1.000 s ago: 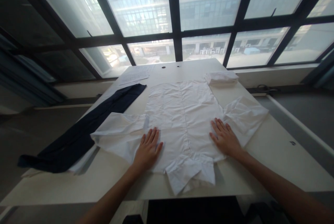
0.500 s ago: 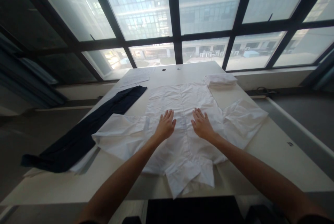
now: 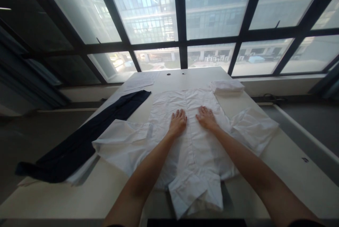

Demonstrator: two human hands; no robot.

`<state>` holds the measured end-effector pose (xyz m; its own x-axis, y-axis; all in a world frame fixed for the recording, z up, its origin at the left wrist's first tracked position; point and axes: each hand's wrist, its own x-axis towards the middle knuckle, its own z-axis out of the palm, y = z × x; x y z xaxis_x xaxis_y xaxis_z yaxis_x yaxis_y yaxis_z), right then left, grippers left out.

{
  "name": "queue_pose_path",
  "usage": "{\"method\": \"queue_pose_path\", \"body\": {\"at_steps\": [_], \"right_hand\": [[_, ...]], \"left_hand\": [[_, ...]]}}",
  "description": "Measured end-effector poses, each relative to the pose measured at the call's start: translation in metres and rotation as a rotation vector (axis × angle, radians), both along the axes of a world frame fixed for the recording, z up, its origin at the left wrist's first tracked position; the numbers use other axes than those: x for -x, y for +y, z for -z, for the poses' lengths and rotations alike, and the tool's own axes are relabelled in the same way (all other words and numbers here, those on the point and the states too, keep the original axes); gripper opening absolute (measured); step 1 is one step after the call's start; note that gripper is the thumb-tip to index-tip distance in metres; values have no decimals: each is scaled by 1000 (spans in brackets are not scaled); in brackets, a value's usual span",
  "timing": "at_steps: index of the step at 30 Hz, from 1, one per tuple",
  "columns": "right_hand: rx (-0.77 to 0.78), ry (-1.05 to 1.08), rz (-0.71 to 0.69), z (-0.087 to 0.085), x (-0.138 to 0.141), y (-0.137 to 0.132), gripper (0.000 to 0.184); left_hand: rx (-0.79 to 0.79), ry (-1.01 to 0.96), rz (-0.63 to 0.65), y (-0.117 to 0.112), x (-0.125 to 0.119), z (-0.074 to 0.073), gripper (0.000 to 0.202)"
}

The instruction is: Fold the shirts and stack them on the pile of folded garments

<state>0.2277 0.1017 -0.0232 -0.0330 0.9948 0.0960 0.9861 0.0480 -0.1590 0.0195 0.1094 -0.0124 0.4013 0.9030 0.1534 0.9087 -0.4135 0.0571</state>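
Note:
A white shirt (image 3: 169,100) lies spread flat on the pale table (image 3: 278,170), collar toward me and both sleeves out to the sides. My left hand (image 3: 178,121) rests flat on the shirt's body just left of the centre seam, fingers stretched out. My right hand (image 3: 206,117) lies flat just right of that seam, fingers also extended. Neither hand holds anything.
A long dark navy garment (image 3: 87,135) stretches along the table's left side over some white cloth. A folded white stack (image 3: 227,86) sits at the far right, a flat white sheet (image 3: 139,80) at the far left. Large windows stand behind the table.
Both hands slid from the shirt's lower outer parts inward and further up along its middle. The view has shifted slightly forward.

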Motion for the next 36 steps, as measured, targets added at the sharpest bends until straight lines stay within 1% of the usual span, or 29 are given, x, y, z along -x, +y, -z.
{"method": "queue_pose_path", "body": {"at_steps": [2,3,5,6,8,12,18,20,21,23,24,25,27,28,30,31,33,36], "right_hand": [[42,-19,121,4,-35,9,68],[49,-34,152,6,-50,13,69],[55,-49,191,9,-71,19,70],[55,-53,198,10,-77,21,70],[54,-54,201,11,-81,22,70],[54,-49,199,10,-74,15,70],[35,-35,177,13,-75,-11,69],[6,-44,204,10,-68,-18,66],[-27,-55,222,7,-60,-19,65],[-109,-67,232,-2,-35,-20,63],[-145,-55,199,-7,-18,-19,62],[-137,-27,157,-12,0,-17,62],[-111,17,5,-18,34,-12,60],[-104,39,-64,-20,49,-9,59],[-85,72,-121,-19,66,-6,58],[-77,82,-118,-17,70,-5,58],[-75,89,-84,-11,66,-4,58],[-70,82,-46,-5,48,-3,61]], "left_hand": [[0,-4,1,0,-1,1,61],[-3,-5,1,0,-1,0,61],[-11,-7,-1,-1,-2,0,60],[-13,-7,-4,-1,-2,0,60],[-11,-8,-8,-1,-3,-1,59],[-1,-8,-5,-4,-2,-2,58],[1,-10,14,-23,3,-2,60],[18,-14,16,-25,3,-3,60],[29,-16,17,-25,1,-4,59],[39,-17,16,-19,-4,-6,58],[35,-18,14,-16,-7,-8,57],[29,-19,15,-12,-10,-8,57],[25,-17,28,-6,-16,-9,58],[28,-14,37,-4,-17,-8,59],[35,-4,47,-3,-18,-6,60],[37,-1,45,-3,-17,-5,60],[34,-1,20,-3,-16,-2,58],[34,-6,-26,0,-14,0,60]]}}
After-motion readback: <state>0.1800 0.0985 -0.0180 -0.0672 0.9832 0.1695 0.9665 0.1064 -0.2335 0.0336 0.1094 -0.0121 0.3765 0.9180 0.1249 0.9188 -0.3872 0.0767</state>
